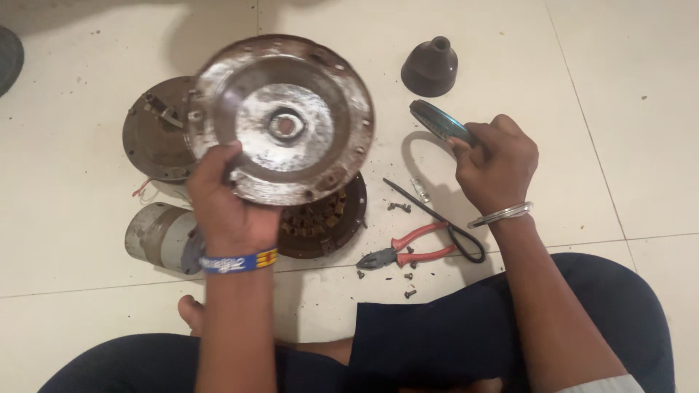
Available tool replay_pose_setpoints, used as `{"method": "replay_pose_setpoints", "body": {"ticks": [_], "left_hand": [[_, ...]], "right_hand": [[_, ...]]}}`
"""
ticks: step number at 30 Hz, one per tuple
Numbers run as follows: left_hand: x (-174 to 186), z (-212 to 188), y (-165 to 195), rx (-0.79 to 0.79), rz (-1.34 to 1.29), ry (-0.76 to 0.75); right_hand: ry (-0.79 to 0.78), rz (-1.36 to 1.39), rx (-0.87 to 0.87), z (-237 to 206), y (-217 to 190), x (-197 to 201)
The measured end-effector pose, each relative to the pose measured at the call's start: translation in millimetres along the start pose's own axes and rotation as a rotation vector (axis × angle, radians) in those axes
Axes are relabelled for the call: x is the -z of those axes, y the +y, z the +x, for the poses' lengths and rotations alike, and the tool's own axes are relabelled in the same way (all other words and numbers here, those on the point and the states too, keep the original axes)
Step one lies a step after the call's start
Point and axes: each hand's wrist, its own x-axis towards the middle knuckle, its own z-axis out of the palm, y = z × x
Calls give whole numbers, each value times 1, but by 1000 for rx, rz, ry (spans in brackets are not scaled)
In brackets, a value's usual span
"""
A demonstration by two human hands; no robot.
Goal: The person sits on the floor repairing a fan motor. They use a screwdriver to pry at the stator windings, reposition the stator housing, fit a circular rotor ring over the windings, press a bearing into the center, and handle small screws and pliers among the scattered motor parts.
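Fingers (pixel 218 156) of the left hand (pixel 226 207) clamp the lower rim of a round, worn metal motor cover (pixel 280 120), holding it raised and tilted above the floor (pixel 87 109) with its inner face and centre bearing hole turned up toward the camera. Right-hand (pixel 495 164) fingers are clenched around the dark handle of a tool (pixel 439 120), whose end points up and to the left; what kind of tool it is cannot be told. Under the raised cover lies the brown motor body with its windings (pixel 324 218), and a second dark round housing (pixel 153 138) sits to its left. A grey cylinder (pixel 156 236) lies near the left wrist. Red-handled pliers (pixel 408 251) rest on the tiles between the hands, with small loose screws (pixel 399 207) scattered near them and a black cord (pixel 466 244) looping past. A dark cone-shaped cap (pixel 430 67) stands well apart, farther back.
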Motion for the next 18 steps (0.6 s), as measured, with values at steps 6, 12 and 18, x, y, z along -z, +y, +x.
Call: {"method": "replay_pose_setpoints", "body": {"ticks": [6,12,18], "left_hand": [[-13,-35,18,-552,479,-181],[-35,-60,3,-1133,1873,-454],[-30,-81,-47,-1191,2346,-824]], "right_hand": [[14,13,-16,-5,9,6],[48,19,10,-7,19,11],[38,2,1,-7,26,20]]}}
